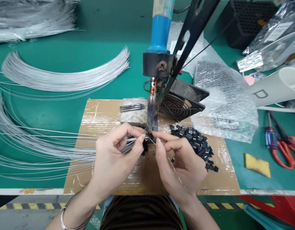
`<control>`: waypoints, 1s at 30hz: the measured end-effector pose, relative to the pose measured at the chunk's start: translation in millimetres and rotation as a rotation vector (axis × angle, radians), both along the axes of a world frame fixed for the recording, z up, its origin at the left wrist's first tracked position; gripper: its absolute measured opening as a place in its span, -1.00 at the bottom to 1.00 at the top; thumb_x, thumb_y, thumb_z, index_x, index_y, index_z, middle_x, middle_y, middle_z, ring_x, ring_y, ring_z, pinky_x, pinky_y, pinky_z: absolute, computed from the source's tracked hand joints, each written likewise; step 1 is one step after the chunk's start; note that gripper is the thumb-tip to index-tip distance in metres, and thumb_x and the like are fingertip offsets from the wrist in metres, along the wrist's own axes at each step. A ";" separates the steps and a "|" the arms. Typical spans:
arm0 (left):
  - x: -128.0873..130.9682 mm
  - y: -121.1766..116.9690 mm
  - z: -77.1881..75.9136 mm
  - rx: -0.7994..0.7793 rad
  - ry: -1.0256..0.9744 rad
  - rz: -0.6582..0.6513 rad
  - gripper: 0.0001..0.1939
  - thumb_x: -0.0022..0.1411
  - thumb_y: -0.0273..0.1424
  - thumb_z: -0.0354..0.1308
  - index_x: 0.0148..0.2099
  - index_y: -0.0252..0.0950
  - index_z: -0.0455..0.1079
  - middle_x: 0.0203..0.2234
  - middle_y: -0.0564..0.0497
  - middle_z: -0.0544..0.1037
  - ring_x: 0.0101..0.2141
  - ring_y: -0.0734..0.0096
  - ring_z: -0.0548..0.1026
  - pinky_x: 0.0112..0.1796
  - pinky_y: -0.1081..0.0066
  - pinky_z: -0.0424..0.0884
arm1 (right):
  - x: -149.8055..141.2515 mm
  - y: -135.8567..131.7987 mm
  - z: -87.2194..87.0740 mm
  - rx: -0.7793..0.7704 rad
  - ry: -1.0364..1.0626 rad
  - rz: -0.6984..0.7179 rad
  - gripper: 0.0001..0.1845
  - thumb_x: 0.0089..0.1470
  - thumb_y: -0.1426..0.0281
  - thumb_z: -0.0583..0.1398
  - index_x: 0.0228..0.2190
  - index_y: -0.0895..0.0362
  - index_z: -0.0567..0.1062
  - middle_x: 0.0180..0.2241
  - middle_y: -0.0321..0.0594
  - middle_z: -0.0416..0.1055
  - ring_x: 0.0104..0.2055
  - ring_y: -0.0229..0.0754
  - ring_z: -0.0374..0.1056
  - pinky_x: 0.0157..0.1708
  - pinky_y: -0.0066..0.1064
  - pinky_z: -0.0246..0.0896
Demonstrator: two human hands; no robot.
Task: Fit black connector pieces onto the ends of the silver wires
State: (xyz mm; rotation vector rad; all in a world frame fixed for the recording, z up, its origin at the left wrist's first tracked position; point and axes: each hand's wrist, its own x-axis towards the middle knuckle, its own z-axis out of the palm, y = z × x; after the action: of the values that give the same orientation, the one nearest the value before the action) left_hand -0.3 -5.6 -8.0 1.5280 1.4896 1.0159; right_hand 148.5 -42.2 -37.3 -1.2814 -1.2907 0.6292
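A blue-handled soldering iron (160,33) is clamped upright on a black metal arm, its tip pointing down between my hands. My left hand (117,155) is closed in a pinch on a thin grey wire, close under the tip. My right hand (179,159) pinches a strand of solder wire (175,171) whose end reaches toward the same spot. The small part at the tip is mostly hidden by my fingers. More grey wires (53,142) run from the left to beneath my left hand. A pile of small black connectors (194,140) lies just beyond my right hand.
Cardboard (87,119) covers the green bench under my hands. A black fan (182,100) stands behind the iron. Bundled wires (66,78) lie at the left. On the right are bubble wrap (221,102), a yellow sponge (258,165), a screwdriver (271,137) and orange-handled scissors (285,155).
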 end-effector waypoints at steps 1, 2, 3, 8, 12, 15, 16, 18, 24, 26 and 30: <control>0.1 0.0 0.0 -0.005 -0.003 -0.001 -0.90 0.28 -0.49 0.32 -0.29 -0.18 0.56 -0.30 0.09 0.68 -0.27 0.40 0.64 -0.34 0.50 0.48 | 0.0 0.0 -0.1 0.001 0.000 -0.003 -0.74 0.22 0.64 0.30 -0.32 0.04 0.45 -0.08 -0.21 0.70 -0.10 -0.15 0.67 -0.09 -0.33 0.56; 0.2 0.0 -0.1 -0.007 -0.007 -0.002 -0.90 0.28 -0.49 0.32 -0.28 -0.18 0.56 -0.30 0.09 0.68 -0.27 0.40 0.64 -0.34 0.49 0.49 | 0.0 -0.1 -0.2 0.001 -0.003 -0.005 -0.74 0.22 0.64 0.31 -0.32 0.04 0.45 -0.08 -0.21 0.70 -0.10 -0.16 0.67 -0.08 -0.33 0.55; 0.3 -0.1 -0.2 -0.007 -0.009 -0.004 -0.90 0.28 -0.49 0.32 -0.29 -0.18 0.56 -0.30 0.09 0.68 -0.26 0.39 0.64 -0.33 0.49 0.49 | 0.0 -0.1 -0.3 0.003 -0.009 -0.007 -0.75 0.22 0.64 0.31 -0.32 0.04 0.46 -0.08 -0.22 0.70 -0.11 -0.16 0.67 -0.09 -0.33 0.55; 0.2 -0.3 -1.2 0.004 0.003 -0.007 -0.90 0.29 -0.49 0.32 -0.28 -0.19 0.56 -0.30 0.07 0.68 -0.27 0.37 0.64 -0.34 0.46 0.50 | -0.5 -0.2 -0.4 0.012 -0.020 -0.007 -0.75 0.22 0.63 0.31 -0.31 0.03 0.46 -0.08 -0.20 0.70 -0.11 -0.12 0.67 -0.11 -0.30 0.58; -0.7 0.0 -1.9 0.008 0.012 -0.007 -0.90 0.29 -0.49 0.31 -0.27 -0.18 0.56 -0.29 0.08 0.68 -0.26 0.37 0.64 -0.34 0.46 0.48 | -0.6 -0.2 -0.5 0.019 -0.017 -0.011 -0.75 0.22 0.62 0.31 -0.33 0.03 0.44 -0.08 -0.21 0.70 -0.12 -0.12 0.68 -0.12 -0.30 0.58; -1.1 0.2 -2.0 0.010 0.022 -0.009 -0.89 0.29 -0.50 0.31 -0.28 -0.16 0.56 -0.29 0.10 0.68 -0.26 0.37 0.63 -0.35 0.45 0.47 | -0.1 0.1 -0.5 0.013 -0.025 -0.007 -0.75 0.22 0.62 0.30 -0.33 0.03 0.44 -0.08 -0.21 0.70 -0.12 -0.13 0.67 -0.14 -0.32 0.57; -1.1 0.2 -1.9 0.010 0.025 -0.015 -0.88 0.29 -0.50 0.30 -0.29 -0.16 0.55 -0.30 0.10 0.67 -0.26 0.37 0.63 -0.35 0.45 0.46 | 0.0 0.3 -0.4 0.009 -0.029 -0.007 -0.75 0.22 0.62 0.30 -0.33 0.03 0.44 -0.09 -0.22 0.70 -0.13 -0.14 0.67 -0.14 -0.33 0.56; -0.9 0.1 -1.6 0.010 0.030 -0.026 -0.87 0.29 -0.50 0.30 -0.29 -0.16 0.55 -0.30 0.11 0.67 -0.26 0.36 0.62 -0.34 0.43 0.46 | 0.0 0.6 -0.5 0.008 -0.038 -0.013 -0.74 0.22 0.63 0.30 -0.33 0.03 0.43 -0.09 -0.24 0.70 -0.13 -0.16 0.67 -0.13 -0.34 0.55; -0.1 -0.4 -1.3 0.004 0.057 -0.031 -0.88 0.30 -0.50 0.30 -0.29 -0.17 0.54 -0.32 0.09 0.67 -0.28 0.35 0.61 -0.33 0.40 0.47 | -0.5 1.0 -1.2 0.036 -0.078 -0.018 -0.75 0.22 0.62 0.31 -0.29 0.02 0.45 -0.10 -0.20 0.71 -0.16 -0.14 0.68 -0.20 -0.33 0.57; -0.7 -1.3 -1.1 0.007 0.066 -0.028 -0.88 0.30 -0.49 0.29 -0.30 -0.17 0.54 -0.32 0.08 0.67 -0.27 0.33 0.61 -0.31 0.39 0.48 | -0.6 1.3 -0.8 0.050 -0.094 -0.019 -0.74 0.21 0.63 0.31 -0.29 0.03 0.45 -0.10 -0.19 0.71 -0.17 -0.15 0.68 -0.21 -0.36 0.57; -2.8 -3.2 -0.2 0.006 0.067 -0.030 -0.89 0.30 -0.49 0.30 -0.29 -0.17 0.54 -0.31 0.09 0.68 -0.25 0.32 0.62 -0.30 0.39 0.48 | -1.1 2.3 1.2 0.075 -0.129 -0.031 -0.73 0.18 0.65 0.32 -0.29 0.04 0.45 -0.11 -0.20 0.71 -0.20 -0.20 0.68 -0.24 -0.44 0.56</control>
State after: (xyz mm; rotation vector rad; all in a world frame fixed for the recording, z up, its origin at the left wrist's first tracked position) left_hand -3.0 -8.8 -8.2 1.5979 1.5064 0.9614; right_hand 147.4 -39.9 -36.1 -1.2947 -1.3839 0.4781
